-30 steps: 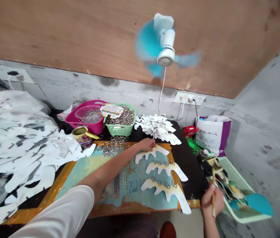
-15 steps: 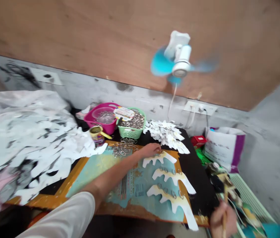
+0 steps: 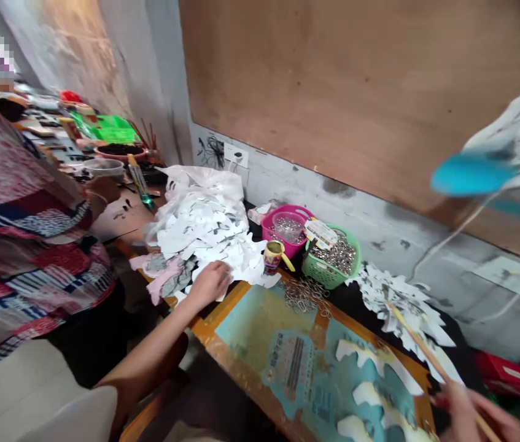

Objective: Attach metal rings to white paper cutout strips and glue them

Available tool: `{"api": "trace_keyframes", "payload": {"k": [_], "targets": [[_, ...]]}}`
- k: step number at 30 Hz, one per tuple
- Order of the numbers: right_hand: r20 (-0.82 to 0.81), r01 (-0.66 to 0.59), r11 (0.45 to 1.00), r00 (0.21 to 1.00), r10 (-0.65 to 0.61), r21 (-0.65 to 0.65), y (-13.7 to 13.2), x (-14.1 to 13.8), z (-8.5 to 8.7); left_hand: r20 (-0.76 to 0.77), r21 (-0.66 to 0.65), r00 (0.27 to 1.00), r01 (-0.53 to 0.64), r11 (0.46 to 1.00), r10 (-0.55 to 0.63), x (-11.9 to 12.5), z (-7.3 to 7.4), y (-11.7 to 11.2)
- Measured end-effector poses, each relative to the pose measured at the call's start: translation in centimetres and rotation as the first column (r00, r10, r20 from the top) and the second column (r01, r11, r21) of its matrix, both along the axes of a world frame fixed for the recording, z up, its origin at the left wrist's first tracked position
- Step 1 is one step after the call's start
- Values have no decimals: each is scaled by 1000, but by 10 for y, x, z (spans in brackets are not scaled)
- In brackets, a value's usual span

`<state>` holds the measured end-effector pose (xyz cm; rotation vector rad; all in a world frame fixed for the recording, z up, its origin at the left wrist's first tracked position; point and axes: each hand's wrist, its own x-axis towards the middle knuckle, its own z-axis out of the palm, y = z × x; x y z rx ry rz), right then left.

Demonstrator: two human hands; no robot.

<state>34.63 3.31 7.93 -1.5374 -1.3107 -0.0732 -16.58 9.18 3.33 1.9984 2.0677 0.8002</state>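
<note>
My left hand point(image 3: 212, 282) rests at the near edge of a heap of white cut-out pieces point(image 3: 204, 227), its fingers curled together on a white piece; the fingertips are partly hidden. Wrapped around a thin wooden brush point(image 3: 420, 344) with a yellowish tip is my right hand point(image 3: 476, 414), at the lower right. The brush slants over a second pile of white cut-outs point(image 3: 379, 298). Several scalloped white pieces point(image 3: 379, 362) with yellowish edges and metal rings lie on the blue-topped board point(image 3: 250, 319). Loose metal rings point(image 3: 306, 294) lie at its back edge.
Behind the board stand a pink basket point(image 3: 287, 242), a green basket point(image 3: 328, 267) full of metal rings and a small cup point(image 3: 272, 256) with a yellow handle. A fan point(image 3: 508, 166) hangs at right. At left another person in a patterned top point(image 3: 24, 245) works by a cluttered table.
The view has swung left. My left hand has left the scalloped pieces on the board and is now at the white heap. My right hand, still holding the brush, is now beside the board's right end.
</note>
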Motion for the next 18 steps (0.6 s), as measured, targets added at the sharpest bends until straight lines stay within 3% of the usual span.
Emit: {"api": "trace_keyframes", "payload": {"k": [2,5,7,10,14,18], "targets": [[-166,-43,997,985,53,58,25,-50,25,-22,-24,998,-62,998,62,-27,1,-13],[-333,-264,959,899,285,106,58,-127,58,-44,-92,999,-16,996,12,-49,-3,-34],[-390,-442,892,809,440,91,78,-169,69,-54,-141,997,42,989,-50,-53,-9,-46],[-428,-598,800,714,554,38,106,-211,70,-64,-186,993,88,979,-101,-53,-18,-53],[-200,-652,757,748,633,-44,134,-247,67,-39,-258,992,108,960,-122,-51,-25,-52],[113,-590,800,792,600,-110,159,-274,67,13,-339,995,95,936,-96,-49,-24,-46]]}}
